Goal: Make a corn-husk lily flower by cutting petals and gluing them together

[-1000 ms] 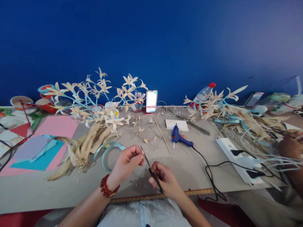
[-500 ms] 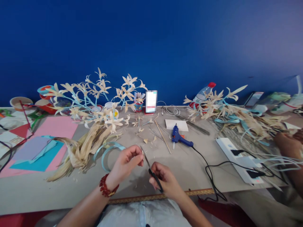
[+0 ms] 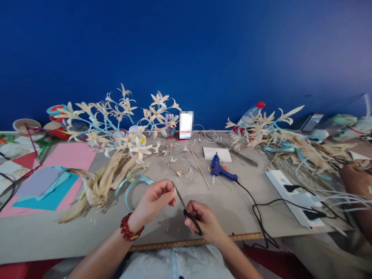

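My right hand point(image 3: 205, 223) grips black-handled scissors point(image 3: 186, 208), blades pointing up and left. My left hand point(image 3: 154, 201), with a red bead bracelet at the wrist, pinches a tiny pale piece right at the blade tips; the piece is too small to name. Both hands hover over the grey table point(image 3: 232, 201) near its front edge. A pile of dried husk strips point(image 3: 101, 182) and a curl of light blue ribbon point(image 3: 132, 186) lie just left of my left hand.
A blue glue gun point(image 3: 221, 170) with a black cord, a white power strip point(image 3: 293, 197), coloured paper sheets point(image 3: 49, 178), husk flower stems point(image 3: 122, 116) and a phone point(image 3: 186, 124) stand behind. Another person's hand point(image 3: 354, 180) works at the right edge.
My hands have barely shifted, staying together at the scissors. The other person's hand at the right edge has moved slightly.
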Motion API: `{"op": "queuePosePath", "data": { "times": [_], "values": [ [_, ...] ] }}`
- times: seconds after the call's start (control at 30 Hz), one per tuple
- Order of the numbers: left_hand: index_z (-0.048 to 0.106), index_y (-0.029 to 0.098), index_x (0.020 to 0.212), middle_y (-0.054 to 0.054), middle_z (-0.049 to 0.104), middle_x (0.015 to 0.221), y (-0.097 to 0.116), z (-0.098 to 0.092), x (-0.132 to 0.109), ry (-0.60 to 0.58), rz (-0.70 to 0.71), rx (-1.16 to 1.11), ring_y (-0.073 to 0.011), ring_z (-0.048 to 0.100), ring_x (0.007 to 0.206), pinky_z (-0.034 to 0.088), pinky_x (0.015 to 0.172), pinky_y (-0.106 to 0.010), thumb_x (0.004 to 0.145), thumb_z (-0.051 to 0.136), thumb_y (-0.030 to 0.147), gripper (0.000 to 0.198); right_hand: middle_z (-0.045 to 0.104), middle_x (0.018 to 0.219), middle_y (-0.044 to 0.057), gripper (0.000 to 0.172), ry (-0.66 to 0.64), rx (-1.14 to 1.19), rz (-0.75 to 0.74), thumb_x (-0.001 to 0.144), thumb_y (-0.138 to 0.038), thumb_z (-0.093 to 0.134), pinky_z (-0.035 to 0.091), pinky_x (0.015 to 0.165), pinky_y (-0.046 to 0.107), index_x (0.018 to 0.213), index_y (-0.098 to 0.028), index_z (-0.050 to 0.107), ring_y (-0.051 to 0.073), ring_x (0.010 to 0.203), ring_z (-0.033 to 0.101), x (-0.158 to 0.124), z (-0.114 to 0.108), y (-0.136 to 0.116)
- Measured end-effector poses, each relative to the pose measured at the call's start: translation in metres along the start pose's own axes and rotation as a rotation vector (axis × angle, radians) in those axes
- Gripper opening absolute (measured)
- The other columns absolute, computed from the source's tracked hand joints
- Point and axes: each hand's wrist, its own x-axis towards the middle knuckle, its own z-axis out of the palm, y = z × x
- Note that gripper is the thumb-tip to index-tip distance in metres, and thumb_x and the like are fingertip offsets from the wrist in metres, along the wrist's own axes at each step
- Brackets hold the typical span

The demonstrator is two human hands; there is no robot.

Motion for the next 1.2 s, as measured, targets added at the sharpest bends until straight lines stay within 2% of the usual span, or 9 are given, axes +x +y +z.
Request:
{"op": "queuePosePath", "data": {
  "times": [0.13,0.27,0.37,0.47,0.63,0.77,0.93,1.1,1.2],
  "values": [
    [0.053,0.018,0.073,-0.001,0.060,0.066,0.002,-0.003,0.000,-0.059,0.040,0.098,-0.0132,0.055,0.064,0.043,0.064,-0.024,0.086,0.054,0.030,0.019,0.042,0.050,-0.009,0.048,0.063,0.002,0.009,0.069,-0.056,0.074,0.027,0.041,0.019,0.068,-0.021,0.041,0.006,0.040,0.037,0.002,-0.002,-0.002],
    [0.056,0.017,0.073,-0.002,0.064,0.071,0.004,0.000,0.001,-0.106,0.064,0.282,-0.0145,0.056,0.068,0.042,0.065,-0.024,0.084,0.053,0.023,0.014,0.054,0.066,-0.004,0.044,0.196,0.090,-0.129,0.066,-0.046,0.080,0.038,0.052,0.021,0.075,-0.021,0.045,0.010,0.056,0.050,0.011,0.002,-0.021],
    [0.057,0.017,0.072,-0.001,0.064,0.069,0.005,0.004,0.000,-0.138,0.072,0.374,-0.0143,0.056,0.067,0.042,0.065,-0.024,0.082,0.053,0.020,0.011,0.060,0.076,-0.001,0.041,0.229,0.142,-0.211,0.067,-0.037,0.080,0.041,0.059,0.023,0.083,-0.022,0.046,0.012,0.065,0.055,0.019,0.006,-0.036],
    [0.057,0.017,0.073,0.000,0.062,0.069,0.006,0.006,-0.001,-0.172,0.103,0.391,-0.0139,0.055,0.066,0.042,0.065,-0.023,0.079,0.053,0.015,0.008,0.059,0.074,-0.002,0.038,0.223,0.096,-0.232,0.066,-0.028,0.080,0.040,0.058,0.022,0.084,-0.021,0.046,0.012,0.064,0.053,0.025,0.005,-0.040],
    [0.058,0.018,0.078,-0.001,0.061,0.075,0.005,0.005,-0.001,-0.130,0.130,0.421,-0.0144,0.054,0.070,0.042,0.065,-0.023,0.080,0.053,0.016,0.006,0.058,0.074,-0.002,0.035,0.176,0.064,-0.244,0.065,-0.018,0.077,0.041,0.059,0.022,0.085,-0.021,0.048,0.012,0.065,0.053,0.026,0.001,-0.029],
    [0.059,0.018,0.084,-0.003,0.062,0.081,0.001,0.004,0.000,-0.081,0.146,0.308,-0.0164,0.057,0.077,0.044,0.072,-0.025,0.083,0.054,0.019,0.005,0.060,0.078,-0.001,0.035,0.187,0.098,-0.251,0.065,-0.019,0.074,0.043,0.061,0.024,0.088,-0.022,0.048,0.013,0.066,0.055,0.023,0.003,-0.026],
    [0.058,0.018,0.100,-0.004,0.060,0.088,-0.007,0.009,-0.002,0.026,0.076,-0.073,-0.0163,0.056,0.082,0.044,0.074,-0.026,0.083,0.062,0.028,0.020,0.058,0.075,-0.002,0.035,0.309,0.203,-0.275,0.067,-0.027,0.076,0.042,0.056,0.026,0.087,-0.024,0.048,0.015,0.063,0.055,0.023,0.010,-0.031],
    [0.060,0.017,0.081,-0.001,0.059,0.076,-0.017,0.021,-0.004,0.071,0.047,-0.175,-0.0134,0.052,0.072,0.042,0.069,-0.024,0.083,0.064,0.032,0.016,0.059,0.075,-0.003,0.038,0.337,0.314,-0.350,0.069,-0.032,0.078,0.043,0.055,0.025,0.088,-0.025,0.047,0.012,0.060,0.053,0.026,0.018,-0.032],
    [0.060,0.017,0.076,0.000,0.057,0.071,-0.018,0.025,-0.004,0.118,0.062,-0.175,-0.0128,0.050,0.067,0.041,0.066,-0.024,0.082,0.065,0.034,0.019,0.058,0.074,-0.003,0.037,0.334,0.289,-0.329,0.070,-0.035,0.079,0.042,0.056,0.024,0.088,-0.024,0.048,0.011,0.059,0.051,0.026,0.017,-0.032]
  ]
}}
